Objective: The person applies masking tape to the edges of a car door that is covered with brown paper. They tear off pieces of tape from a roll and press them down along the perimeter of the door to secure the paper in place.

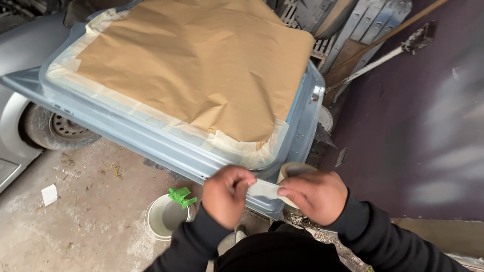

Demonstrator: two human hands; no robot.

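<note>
The left hand point(228, 194) pinches the free end of a strip of tape point(265, 189), while the right hand point(316, 195) grips the tape roll point(292, 170) just behind it. Above them, brown paper point(196, 65) already covers the blue car panel's point(166, 146) window, most edges taped; the near corner looks unfinished.

Your left hand point(228, 194) pinches the free strip of tape point(265, 189); your right hand point(316, 195) holds the tape roll point(294, 170) beside the paper-masked blue car panel point(166, 143).
</note>
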